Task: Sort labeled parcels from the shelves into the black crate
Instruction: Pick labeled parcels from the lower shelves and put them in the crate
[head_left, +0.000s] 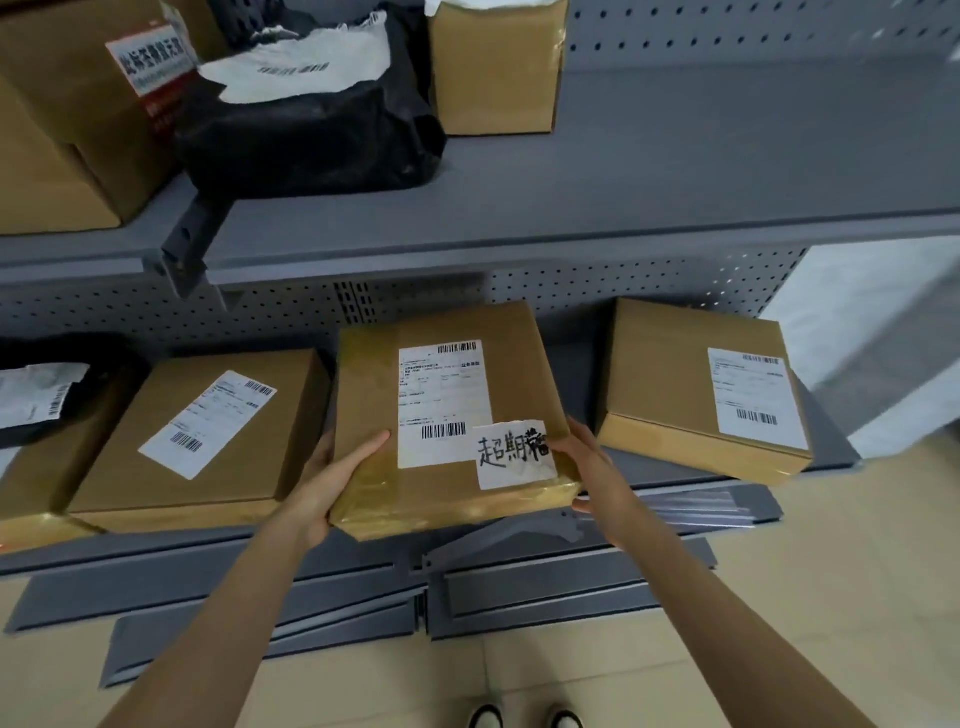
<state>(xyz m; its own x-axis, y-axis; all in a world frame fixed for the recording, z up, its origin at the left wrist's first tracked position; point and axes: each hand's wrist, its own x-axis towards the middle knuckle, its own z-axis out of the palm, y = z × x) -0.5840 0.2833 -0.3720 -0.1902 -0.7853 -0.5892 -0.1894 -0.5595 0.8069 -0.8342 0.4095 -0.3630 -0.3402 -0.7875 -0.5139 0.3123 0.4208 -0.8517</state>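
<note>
I hold the tagged box (447, 415) by its near corners, left hand (332, 483) and right hand (587, 467) gripping it above the lower shelf (675, 551). Next, carry it to the crate, unseen here.

Both hands on the middle cardboard parcel (447, 415), tilted up off the lower shelf (675, 491). Left hand (332, 478) grips its left edge, thumb on top. Right hand (587, 462) holds the right front corner, thumb touching a handwritten white note (514, 454) stuck beside the printed shipping label (444, 402). Labeled cardboard box (202, 436) just to the left, another (701, 389) to the right, apart from the held one. Black poly bag (41, 395) at far left. Upper shelf (623, 171) carries a large carton (78, 114), a black bag parcel (311, 130) and a small tan box (493, 67). Loose grey shelf panels (519, 587) lie on the tiled floor.
</note>
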